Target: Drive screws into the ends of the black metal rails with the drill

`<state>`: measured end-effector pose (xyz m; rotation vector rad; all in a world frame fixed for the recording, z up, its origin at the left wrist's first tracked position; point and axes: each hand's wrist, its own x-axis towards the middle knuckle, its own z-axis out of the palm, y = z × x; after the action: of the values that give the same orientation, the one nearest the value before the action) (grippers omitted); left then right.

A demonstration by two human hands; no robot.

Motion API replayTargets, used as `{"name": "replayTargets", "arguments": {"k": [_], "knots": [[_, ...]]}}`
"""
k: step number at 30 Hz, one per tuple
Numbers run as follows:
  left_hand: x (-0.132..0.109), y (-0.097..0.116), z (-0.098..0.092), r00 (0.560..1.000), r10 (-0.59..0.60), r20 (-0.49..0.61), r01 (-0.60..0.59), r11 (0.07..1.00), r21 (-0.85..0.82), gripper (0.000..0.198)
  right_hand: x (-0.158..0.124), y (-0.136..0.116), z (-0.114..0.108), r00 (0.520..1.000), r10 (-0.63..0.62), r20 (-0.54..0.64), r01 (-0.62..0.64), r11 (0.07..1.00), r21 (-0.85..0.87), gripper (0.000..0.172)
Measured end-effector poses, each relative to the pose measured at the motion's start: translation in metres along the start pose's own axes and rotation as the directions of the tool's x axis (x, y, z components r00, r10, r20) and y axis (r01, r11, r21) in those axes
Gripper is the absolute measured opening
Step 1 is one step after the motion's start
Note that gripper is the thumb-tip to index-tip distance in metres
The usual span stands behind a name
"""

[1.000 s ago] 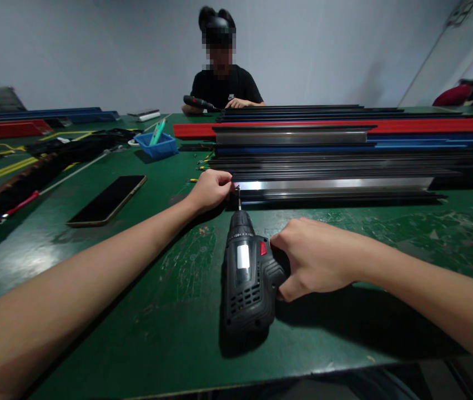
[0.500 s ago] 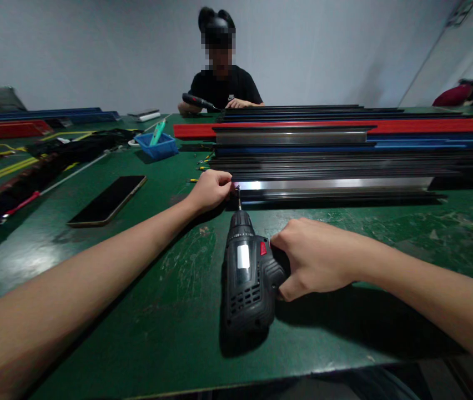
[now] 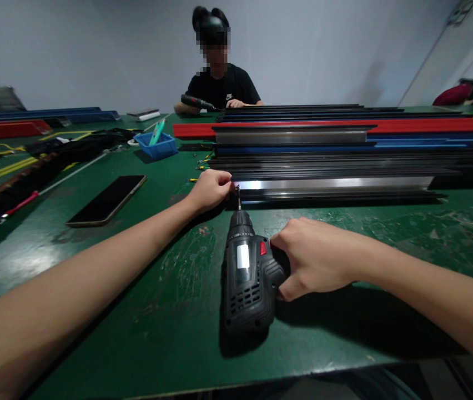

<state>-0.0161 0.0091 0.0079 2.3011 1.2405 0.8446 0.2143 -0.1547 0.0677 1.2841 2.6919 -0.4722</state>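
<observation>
My right hand (image 3: 309, 258) is wrapped round the grip of a black cordless drill (image 3: 247, 278), which lies pointing away from me over the green table. The drill's bit (image 3: 239, 199) reaches the left end of a metal profile (image 3: 328, 184) with a shiny face and dark edges. My left hand (image 3: 210, 190) is closed at that same end, thumb and finger pinched close by the bit tip. What the pinch holds, if anything, is too small and hidden to make out. The drill's light brightens the profile's end.
Beyond the profile lie stacked black, blue and red profiles (image 3: 295, 128). Left of them stand a blue basket (image 3: 157, 149) with a teal cutter and a phone (image 3: 107, 201). Dark and yellow strips (image 3: 7, 172) spread on the left. Across the table a person (image 3: 222, 83) holds another drill.
My hands and the drill stay practically still. The person opposite has shifted slightly to the left with their drill.
</observation>
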Motion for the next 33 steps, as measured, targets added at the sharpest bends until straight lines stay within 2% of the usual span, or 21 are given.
{"name": "replayTargets", "arguments": {"k": [33], "knots": [[0.0004, -0.0025, 0.0010, 1.000, 0.025, -0.007, -0.026, 1.000, -0.010, 0.029, -0.0017, -0.0012, -0.0008, 1.000, 0.002, 0.000, -0.002, 1.000, 0.001, 0.048]]}}
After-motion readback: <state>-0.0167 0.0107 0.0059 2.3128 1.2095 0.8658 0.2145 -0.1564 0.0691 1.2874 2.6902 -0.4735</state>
